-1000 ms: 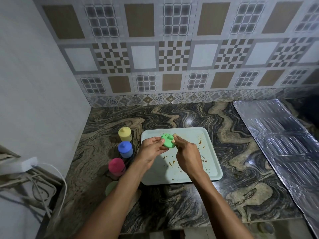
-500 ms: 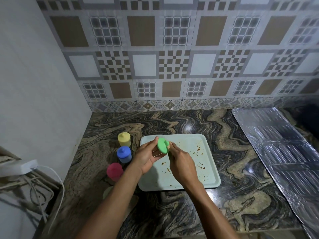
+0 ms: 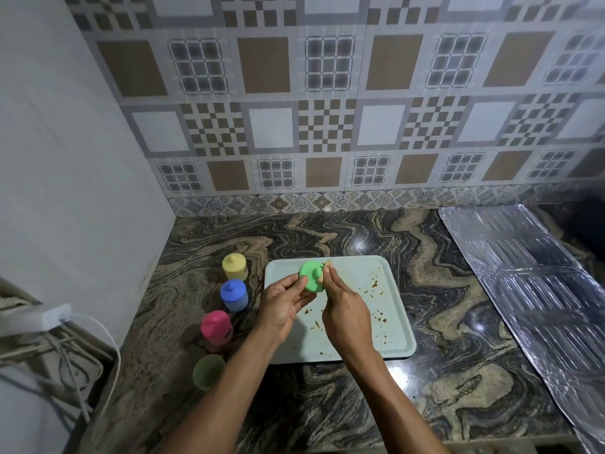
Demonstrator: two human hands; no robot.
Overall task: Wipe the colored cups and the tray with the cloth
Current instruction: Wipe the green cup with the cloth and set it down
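Your left hand (image 3: 281, 309) curls its fingers round the green lid (image 3: 311, 280), tilted up over the tray's (image 3: 360, 271) 11 o'clock corner, probably so that loosened dirt drops there. Your right hand (image 3: 347, 317) pinches the cloth (image 3: 326, 267) against the lid's 3 o'clock edge. The row of cups (image 3: 233, 294) stands clear at the tray's 9 o'clock.

No words, numbers or signs can be read here. The tray (image 3: 394, 332) and the colored cups (image 3: 233, 294) are plain, and the wall tiles (image 3: 327, 126) show only shapes.
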